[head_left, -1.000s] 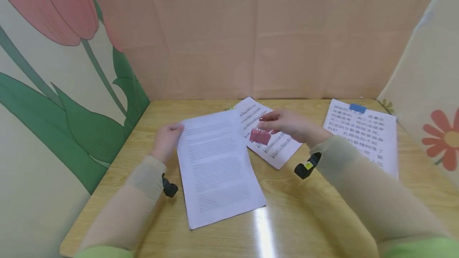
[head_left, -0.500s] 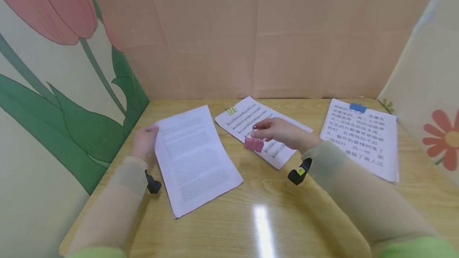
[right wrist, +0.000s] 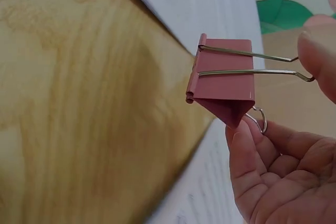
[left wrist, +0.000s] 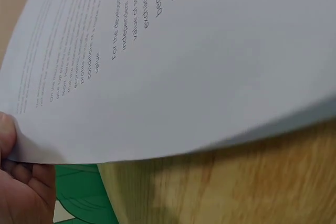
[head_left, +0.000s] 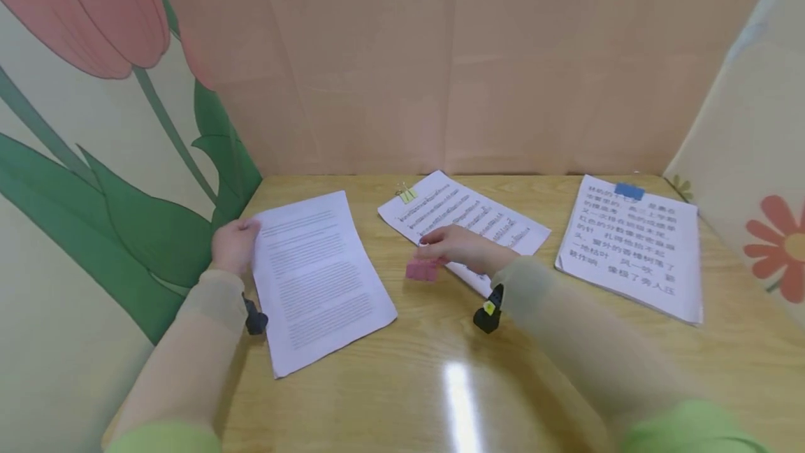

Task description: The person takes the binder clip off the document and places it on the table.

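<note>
while a printed stack (head_left: 321, 285) is held at its upper left corner by the left hand (head_left: 234, 247), thumb above and fingers curled beneath, a pink binder clip (head_left: 421, 270) is pinched by its wire handles in the right hand (head_left: 465, 247). toward the back of the wood-grained surface (head_left: 352, 411), sheet music (head_left: 490, 220) is set aslant and clamped on its far left edge by a yellow clip (head_left: 407, 194). left of the sheet music the printed stack is seen; just in front of its near left edge, the pink binder clip. well to its right, a large-print stack (head_left: 629, 257) is fastened by a blue clip (head_left: 629, 191). behind the sheet music the room is closed off by a creased peach backdrop (head_left: 377, 75); a painted tulip (head_left: 82, 12) is shown on a pale panel far to its left, a red flower (head_left: 780, 212) far to its right.
</note>
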`<state>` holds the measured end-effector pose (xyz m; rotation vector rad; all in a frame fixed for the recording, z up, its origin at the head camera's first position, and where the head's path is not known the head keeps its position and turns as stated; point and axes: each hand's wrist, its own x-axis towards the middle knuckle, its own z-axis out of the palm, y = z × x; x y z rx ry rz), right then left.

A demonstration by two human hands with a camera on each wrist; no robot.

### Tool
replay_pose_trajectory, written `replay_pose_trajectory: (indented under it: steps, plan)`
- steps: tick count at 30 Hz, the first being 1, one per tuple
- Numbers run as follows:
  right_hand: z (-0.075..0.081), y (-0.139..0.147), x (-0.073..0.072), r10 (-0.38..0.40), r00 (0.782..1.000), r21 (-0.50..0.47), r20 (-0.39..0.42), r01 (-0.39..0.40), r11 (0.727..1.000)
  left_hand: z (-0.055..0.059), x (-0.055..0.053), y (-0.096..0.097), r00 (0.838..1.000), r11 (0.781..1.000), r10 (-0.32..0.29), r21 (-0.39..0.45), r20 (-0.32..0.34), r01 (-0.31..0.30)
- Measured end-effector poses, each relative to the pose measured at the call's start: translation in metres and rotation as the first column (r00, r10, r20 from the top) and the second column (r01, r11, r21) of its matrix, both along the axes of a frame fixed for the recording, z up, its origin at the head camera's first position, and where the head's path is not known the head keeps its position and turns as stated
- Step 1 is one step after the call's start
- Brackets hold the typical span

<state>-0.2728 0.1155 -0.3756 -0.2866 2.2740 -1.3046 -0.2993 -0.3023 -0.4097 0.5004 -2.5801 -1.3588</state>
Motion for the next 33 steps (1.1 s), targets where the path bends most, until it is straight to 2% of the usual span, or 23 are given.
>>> replay_pose_trajectory:
  steps: [5,8,11,18,26,33]
  plan:
    - [-0.020,-0.020,-0.002,-0.063,0.995,-0.058,0.078,0.068,0.996,-0.006,-0.005,-0.011,1.000,1.000,0.004,-0.027,-0.003,-0.004]
    - [-0.030,-0.031,-0.004,-0.086,0.990,-0.049,0.108,0.092,0.995,-0.008,-0.006,-0.015,1.000,1.000,0.005,-0.028,-0.007,-0.005]
    - [-0.036,-0.042,-0.007,-0.081,0.990,-0.028,0.113,0.085,0.996,-0.010,-0.006,-0.019,1.000,1.000,0.006,-0.029,0.002,-0.006]
    - [-0.036,-0.061,-0.007,-0.080,0.987,-0.032,0.136,0.085,0.996,-0.014,-0.005,-0.028,1.000,0.999,0.011,-0.045,0.004,-0.011]
    - [-0.034,-0.070,-0.008,-0.176,0.969,0.004,0.171,0.177,0.984,-0.017,-0.006,-0.034,0.998,0.999,0.004,-0.037,0.056,-0.002]
    - [-0.031,-0.073,-0.005,-0.152,0.979,0.070,0.134,0.144,0.987,-0.017,-0.006,-0.033,0.997,1.000,0.014,-0.012,0.078,-0.013]
